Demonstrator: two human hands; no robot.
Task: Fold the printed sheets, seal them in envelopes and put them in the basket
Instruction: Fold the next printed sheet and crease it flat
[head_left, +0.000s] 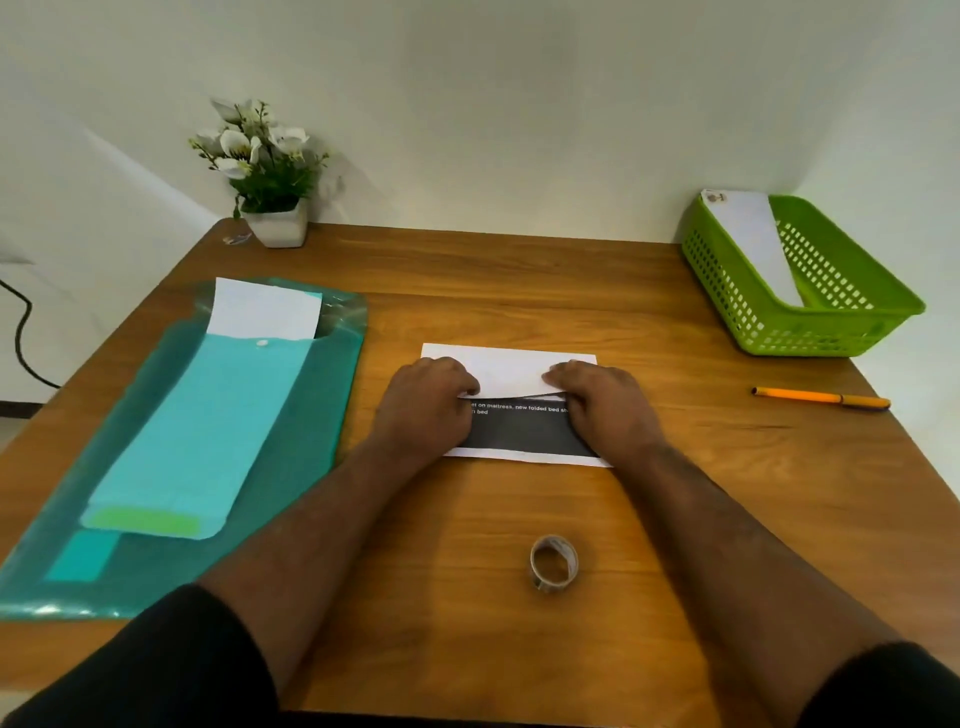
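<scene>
A printed sheet (514, 434) lies in the middle of the wooden table, its far part folded over toward me so the white back faces up; a dark printed band shows below the fold. My left hand (426, 400) presses on the flap's left edge and my right hand (602, 400) on its right edge, fingers curled down on the paper. A green plastic basket (831, 332) stands at the far right with one white envelope (758, 244) leaning inside. At the left, a teal plastic folder (291, 415) holds a long teal envelope (208, 431) and white sheets (265, 312).
A roll of clear tape (554, 563) stands near the table's front, between my forearms. An orange pen (821, 398) lies at the right, below the basket. A white pot of flowers (270, 171) sits at the far left corner against the wall.
</scene>
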